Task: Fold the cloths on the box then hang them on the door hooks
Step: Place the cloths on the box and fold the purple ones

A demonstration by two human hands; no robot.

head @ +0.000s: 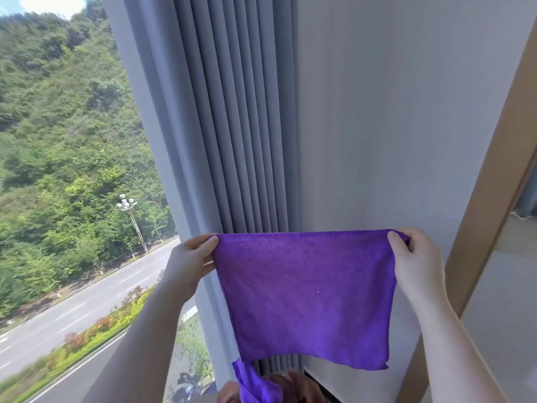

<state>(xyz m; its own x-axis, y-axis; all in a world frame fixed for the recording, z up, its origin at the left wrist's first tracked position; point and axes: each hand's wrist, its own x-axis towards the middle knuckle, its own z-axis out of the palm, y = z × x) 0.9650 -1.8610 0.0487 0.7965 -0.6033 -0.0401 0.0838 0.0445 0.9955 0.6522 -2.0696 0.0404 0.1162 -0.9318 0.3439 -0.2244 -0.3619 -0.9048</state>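
A purple cloth (308,298) hangs spread flat in the air in front of me. My left hand (189,263) pinches its top left corner and my right hand (415,263) pinches its top right corner, so the top edge is stretched level between them. Below it, at the frame's bottom edge, lies another purple cloth (255,385) on top of a brown cloth (293,386). The box under them is hidden, and no door hooks are in view.
Grey pleated curtains (232,126) hang straight ahead beside a large window (66,170) on the left. A pale wall (392,112) fills the middle right, and a wooden door frame (499,175) runs down the right side.
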